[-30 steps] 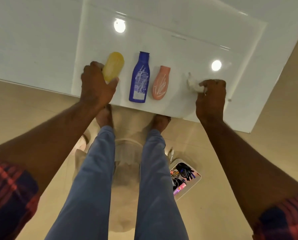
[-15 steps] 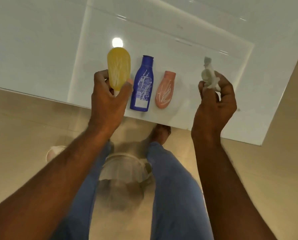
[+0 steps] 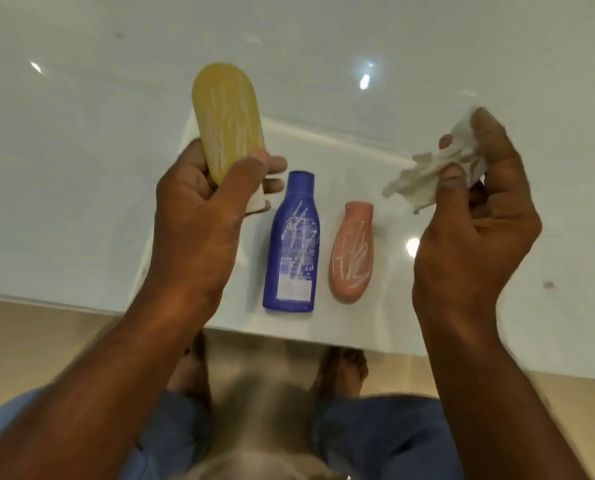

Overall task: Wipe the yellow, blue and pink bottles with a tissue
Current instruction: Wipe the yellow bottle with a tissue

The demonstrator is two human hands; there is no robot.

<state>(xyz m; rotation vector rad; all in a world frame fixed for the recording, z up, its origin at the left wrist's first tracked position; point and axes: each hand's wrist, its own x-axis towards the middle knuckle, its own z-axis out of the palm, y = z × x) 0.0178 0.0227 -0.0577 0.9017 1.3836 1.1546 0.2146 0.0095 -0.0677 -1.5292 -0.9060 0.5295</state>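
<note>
My left hand (image 3: 199, 220) grips the lower end of the yellow bottle (image 3: 227, 116), held up above the table with its rounded end pointing away; white streaks mark its face. The blue bottle (image 3: 292, 247) lies flat on the white table, cap pointing away, also streaked white. Beside it on the right lies the smaller pink bottle (image 3: 351, 254) with white scribbles. My right hand (image 3: 472, 223) is raised to the right of them and pinches a crumpled white tissue (image 3: 431, 171) between thumb and fingers.
The glossy white table (image 3: 81, 202) has its front edge just below the bottles. Under it are the beige floor, my blue-trousered legs and bare feet (image 3: 341, 368). Ceiling-light reflections dot the tabletop.
My left hand picked the yellow bottle up off the table and raised it. My right hand lifted the tissue from the table and loosened it. The camera moved closer.
</note>
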